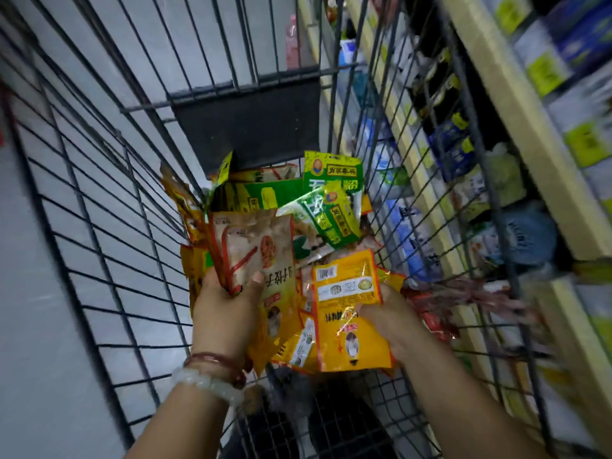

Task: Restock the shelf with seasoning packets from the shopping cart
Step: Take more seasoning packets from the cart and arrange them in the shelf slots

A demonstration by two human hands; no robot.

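The left hand [228, 303], at lower centre of the frame, gripped a fanned stack of packets [255, 253] by their lower edges, thumb pressed across the front one. The right hand [390, 323], just right of it, pinched a single yellow packet [347, 313] near its middle, thumb on the face and fingers behind; the barcode side faced up.

These looked like thin foil or plastic sachets: light, floppy and glossy, so they would likely slide against each other and buckle if held by a corner. A hold across the sealed edge or the flat middle, with the stack squared up first, seemed safest. Nothing here appeared fragile, though a powder fill might shift.

Beneath and beyond the hands, more packets, green ones [331, 190] and yellow ones, lay heaped in the cart [109, 207], which filled the centre of the frame. The shelf [516, 104] ran down the right side, beyond the cart's wire wall. It was blurred, so which slot took these packets could not be told.
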